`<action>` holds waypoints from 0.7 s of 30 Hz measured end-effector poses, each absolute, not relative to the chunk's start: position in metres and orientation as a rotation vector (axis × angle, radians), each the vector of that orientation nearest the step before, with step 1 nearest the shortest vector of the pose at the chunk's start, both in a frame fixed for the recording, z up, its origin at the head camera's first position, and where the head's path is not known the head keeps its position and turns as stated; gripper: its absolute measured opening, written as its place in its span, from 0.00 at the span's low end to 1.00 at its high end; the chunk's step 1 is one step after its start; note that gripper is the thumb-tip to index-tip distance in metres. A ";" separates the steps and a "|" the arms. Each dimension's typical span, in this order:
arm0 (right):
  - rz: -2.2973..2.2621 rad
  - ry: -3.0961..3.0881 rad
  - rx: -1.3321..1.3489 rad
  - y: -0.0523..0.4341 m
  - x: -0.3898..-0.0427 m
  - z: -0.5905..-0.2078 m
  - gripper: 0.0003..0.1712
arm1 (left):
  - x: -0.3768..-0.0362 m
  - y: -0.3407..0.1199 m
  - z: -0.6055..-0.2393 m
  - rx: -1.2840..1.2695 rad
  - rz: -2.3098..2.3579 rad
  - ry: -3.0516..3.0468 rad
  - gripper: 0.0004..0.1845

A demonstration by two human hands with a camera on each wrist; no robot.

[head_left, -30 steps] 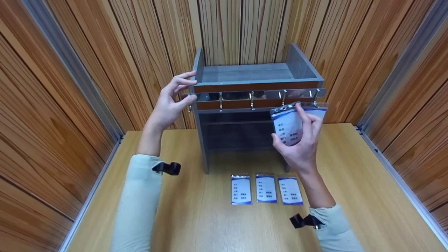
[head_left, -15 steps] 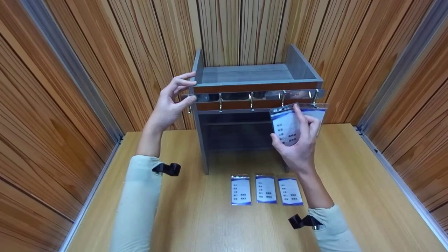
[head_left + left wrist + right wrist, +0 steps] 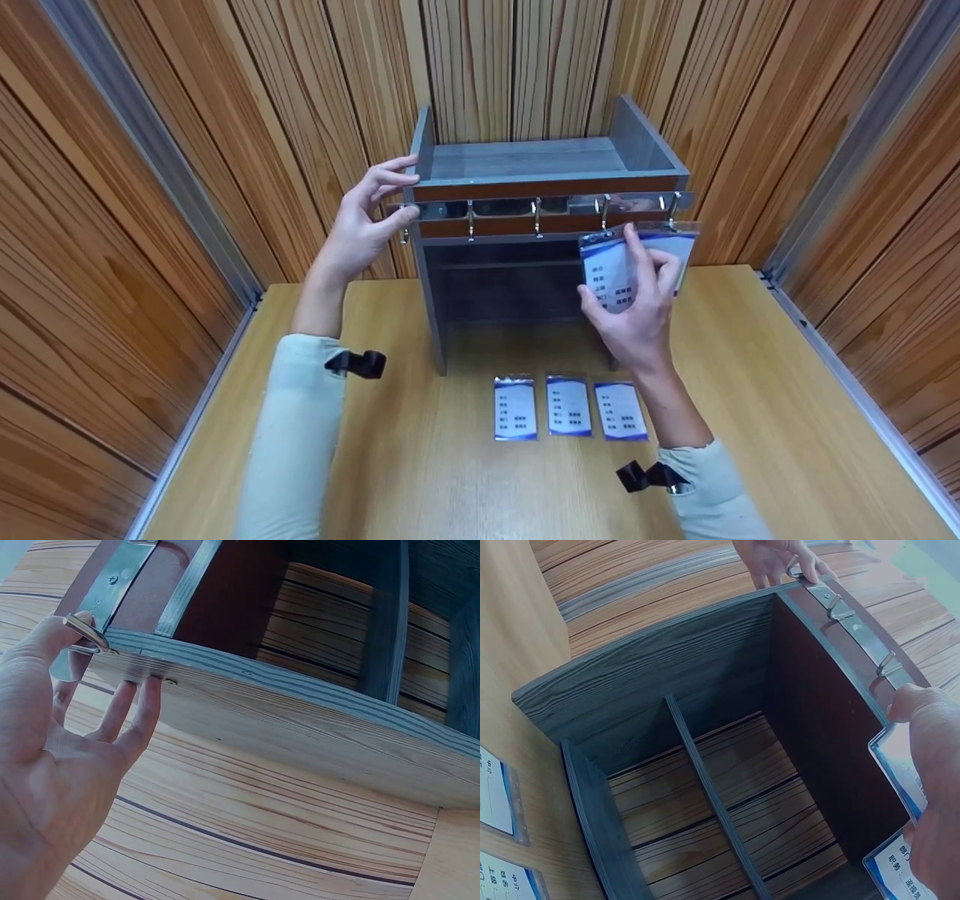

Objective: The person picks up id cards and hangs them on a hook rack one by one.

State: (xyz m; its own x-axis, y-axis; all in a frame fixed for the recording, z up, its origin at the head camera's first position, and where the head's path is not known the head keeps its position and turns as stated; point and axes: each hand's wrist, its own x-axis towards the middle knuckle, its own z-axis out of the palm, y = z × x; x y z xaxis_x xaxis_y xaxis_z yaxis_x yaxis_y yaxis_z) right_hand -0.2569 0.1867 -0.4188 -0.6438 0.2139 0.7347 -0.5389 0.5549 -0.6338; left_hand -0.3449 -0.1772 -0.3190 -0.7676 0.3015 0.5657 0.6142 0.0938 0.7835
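In the head view my right hand (image 3: pixel 641 315) pinches a clear-sleeved ID badge (image 3: pixel 609 274) by its face and lower edge. Its top edge lies just under the fourth hook of a metal hook rail (image 3: pixel 555 205); whether it is on that hook is hard to tell. Another ID badge (image 3: pixel 684 244) hangs from the rightmost hook, partly behind my fingers. My left hand (image 3: pixel 358 229) holds the rail's left end. In the left wrist view its thumb is by the end hook and its fingers (image 3: pixel 146 716) touch the shelf's side panel.
The rail runs across the front of a small grey shelf unit (image 3: pixel 525 159). Three more badges lie in a row on the wooden table (image 3: pixel 450 480): one left (image 3: pixel 515 409), one middle (image 3: pixel 568 406), one right (image 3: pixel 621 411). Wood-panelled walls (image 3: pixel 187 150) stand around.
My right fingers have shifted slightly left across the badge, which stays at about the same place below the hook. The left hand keeps its hold on the rail's end.
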 end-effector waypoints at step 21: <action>1.066 -2.068 0.269 0.196 -0.252 -0.405 0.48 | -0.345 -0.178 -0.319 -0.902 -1.731 -2.130 0.19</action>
